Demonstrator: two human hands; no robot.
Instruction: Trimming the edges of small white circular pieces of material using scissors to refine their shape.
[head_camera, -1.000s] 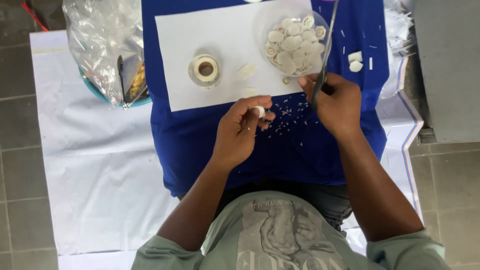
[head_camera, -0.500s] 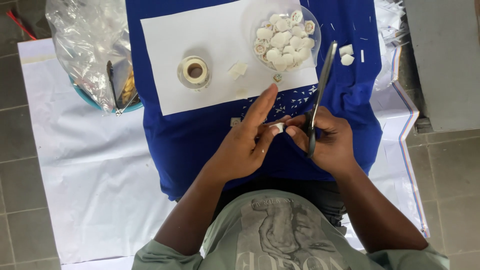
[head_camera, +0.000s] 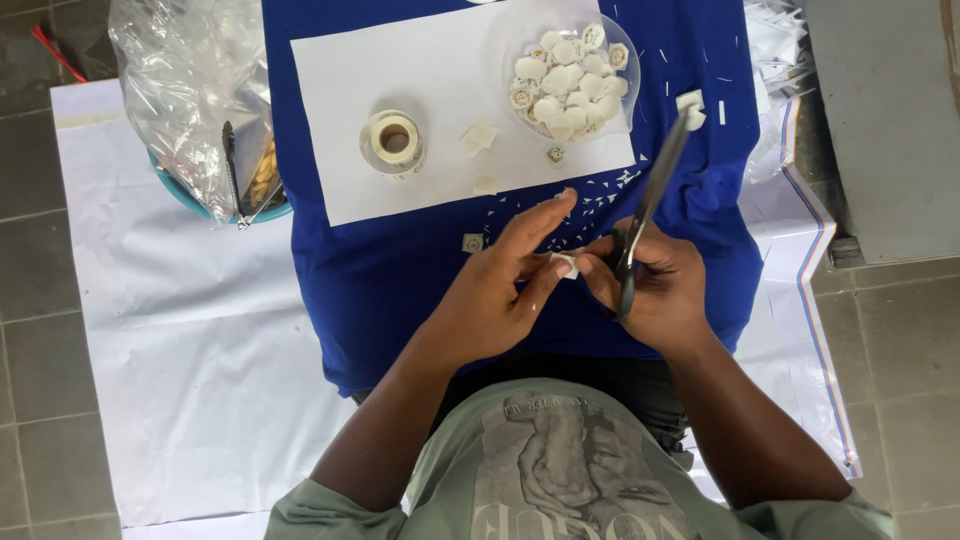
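Observation:
My left hand (head_camera: 500, 290) and my right hand (head_camera: 655, 290) meet over the blue cloth (head_camera: 380, 270), both pinching a small white piece (head_camera: 566, 265) between their fingertips. My right hand also grips black scissors (head_camera: 650, 210), whose blades point up and away toward a clear bowl (head_camera: 622, 95) of small white round pieces. A roll of white tape (head_camera: 393, 140) stands on a white paper sheet (head_camera: 420, 70) beyond my left hand. Loose white squares (head_camera: 478, 136) lie beside the roll.
A clear plastic bag (head_camera: 180, 80) rests in a blue bowl (head_camera: 200, 208) at the left, with a dark tool sticking out. Tiny white clippings (head_camera: 600, 195) scatter over the cloth. A white sheet (head_camera: 190, 350) covers the tiled floor. A grey slab (head_camera: 880, 130) stands at right.
My hands have come together nearer my body, and the right hand now touches the small white piece. The scissors swung from pointing up near the bowl to a tilt over the cloth.

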